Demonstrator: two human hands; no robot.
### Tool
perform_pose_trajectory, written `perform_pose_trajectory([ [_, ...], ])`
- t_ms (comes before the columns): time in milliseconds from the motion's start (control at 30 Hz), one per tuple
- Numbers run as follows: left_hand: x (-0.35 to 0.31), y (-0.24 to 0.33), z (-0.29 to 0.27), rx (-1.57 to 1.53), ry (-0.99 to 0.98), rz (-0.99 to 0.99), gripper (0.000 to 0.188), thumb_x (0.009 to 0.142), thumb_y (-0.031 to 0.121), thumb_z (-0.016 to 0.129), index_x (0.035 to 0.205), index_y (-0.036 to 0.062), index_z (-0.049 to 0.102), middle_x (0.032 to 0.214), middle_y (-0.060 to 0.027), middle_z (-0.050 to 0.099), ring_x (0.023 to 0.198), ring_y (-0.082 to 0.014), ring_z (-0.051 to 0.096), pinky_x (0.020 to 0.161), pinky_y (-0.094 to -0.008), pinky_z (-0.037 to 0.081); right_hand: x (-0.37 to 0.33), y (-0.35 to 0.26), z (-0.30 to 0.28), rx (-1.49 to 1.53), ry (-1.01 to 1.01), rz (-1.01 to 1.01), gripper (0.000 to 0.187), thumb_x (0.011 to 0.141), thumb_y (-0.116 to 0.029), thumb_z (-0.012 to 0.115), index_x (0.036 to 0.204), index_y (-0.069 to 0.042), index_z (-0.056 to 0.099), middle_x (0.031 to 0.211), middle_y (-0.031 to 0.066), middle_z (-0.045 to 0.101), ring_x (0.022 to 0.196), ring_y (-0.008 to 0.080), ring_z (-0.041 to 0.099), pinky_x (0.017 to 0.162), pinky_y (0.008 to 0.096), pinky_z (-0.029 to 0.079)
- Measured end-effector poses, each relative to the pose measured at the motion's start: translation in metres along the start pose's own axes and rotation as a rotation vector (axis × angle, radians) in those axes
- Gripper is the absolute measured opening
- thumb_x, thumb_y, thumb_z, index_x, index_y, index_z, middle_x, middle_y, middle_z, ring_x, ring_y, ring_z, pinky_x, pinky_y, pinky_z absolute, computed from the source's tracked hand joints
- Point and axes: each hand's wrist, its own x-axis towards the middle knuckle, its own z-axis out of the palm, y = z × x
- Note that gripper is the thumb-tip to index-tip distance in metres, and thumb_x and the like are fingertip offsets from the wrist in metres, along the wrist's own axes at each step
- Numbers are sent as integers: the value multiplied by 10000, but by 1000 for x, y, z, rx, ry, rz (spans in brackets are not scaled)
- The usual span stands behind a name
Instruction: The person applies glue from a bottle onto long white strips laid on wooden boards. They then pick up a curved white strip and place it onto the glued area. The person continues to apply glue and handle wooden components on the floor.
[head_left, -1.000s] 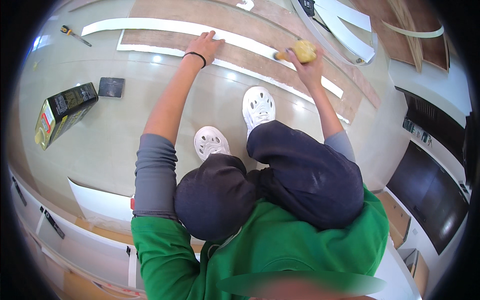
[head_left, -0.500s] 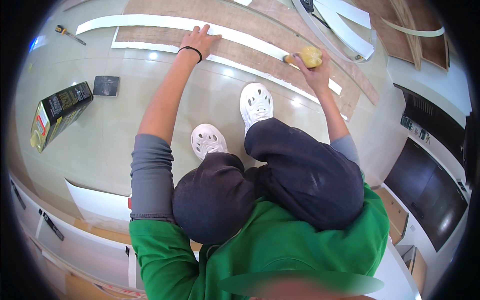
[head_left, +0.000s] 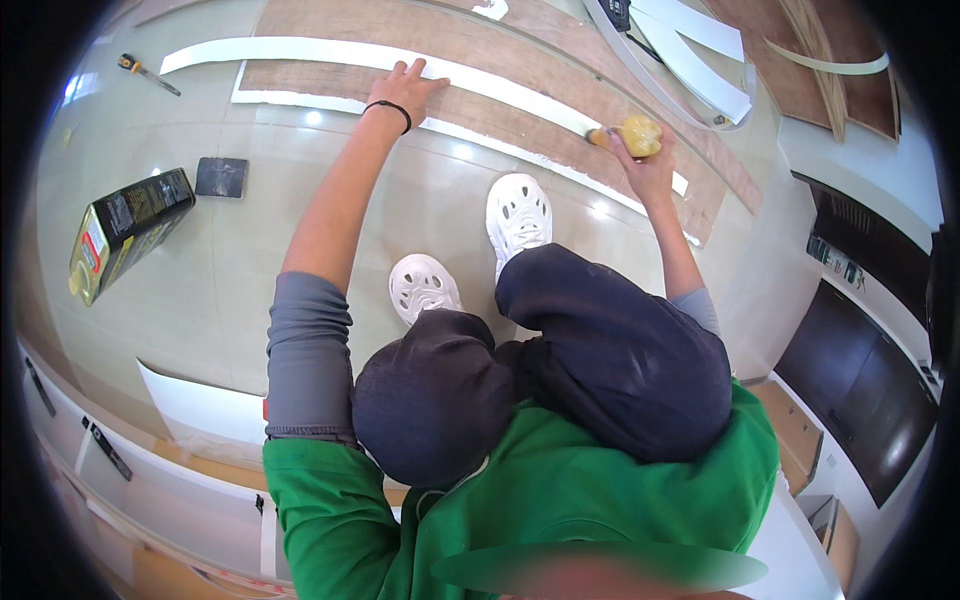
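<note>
My left hand (head_left: 405, 95) lies with fingers spread on a long white strip (head_left: 300, 48), pressing it over a brown wooden board (head_left: 320, 78). The board has a white border along its near edge. My right hand (head_left: 652, 175) is closed around a short brush (head_left: 598, 137) and a yellow translucent plastic container (head_left: 641, 136), held together above the right part of the strip. The brush's bristle end points left, at the strip's surface. How the fingers divide between brush and container is partly hidden.
A screwdriver (head_left: 150, 75) lies at the far left. Nearer are a black square block (head_left: 221, 177) and a rectangular metal can (head_left: 130, 230). White strips (head_left: 690, 75) and brown boards (head_left: 850, 75) lie at the far right. My white shoes (head_left: 520, 215) stand before the board.
My right hand has moved slightly right along the strip with the brush and yellow container. My left hand stays on the strip; the whole view has shifted a little.
</note>
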Motion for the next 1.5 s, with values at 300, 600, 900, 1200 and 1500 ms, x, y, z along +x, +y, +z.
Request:
perform_pose_trajectory([
  [300, 2, 3, -4, -76, -34, 17, 601, 810, 47, 585, 1321, 351, 504, 1430, -115, 364, 1289, -328, 402, 983, -459, 463, 17, -2, 28, 92, 29, -9, 676, 772, -345, 791, 1205, -27, 379, 993, 178, 644, 888, 316, 670, 743, 408, 523],
  [600, -4, -1, -2, -34, -37, 4, 622, 827, 65, 594, 1367, 340, 452, 1464, -90, 319, 1306, -313, 384, 970, -420, 474, 28, -8, 4, 19, 72, 76, 670, 792, -381, 763, 1199, -11, 380, 937, 185, 660, 838, 309, 681, 712, 375, 534],
  [900, -2, -1, -10, -22, -91, 9, 702, 805, -13, 564, 1382, 361, 424, 1468, -87, 296, 1320, -320, 366, 982, -426, 487, 3, 12, -14, 29, 73, 250, 701, 801, -386, 754, 1223, 9, 357, 949, 206, 663, 837, 293, 692, 697, 362, 546],
  [1200, -1, -11, 0, -77, -16, 58, 622, 802, -34, 510, 1362, 231, 460, 1465, -67, 346, 1290, -290, 410, 1024, -405, 447, -4, 12, 8, 85, 182, 123, 684, 799, -400, 753, 1217, -4, 384, 955, 176, 667, 852, 264, 685, 733, 339, 540],
  [1500, -7, -35, -5, -119, -7, -12, 597, 800, -31, 523, 1351, 192, 473, 1469, -67, 344, 1273, -312, 426, 1024, -410, 437, 77, -80, 71, 276, -99, 2, 726, 803, -440, 736, 1245, -32, 329, 962, 156, 662, 826, 297, 684, 725, 385, 546],
])
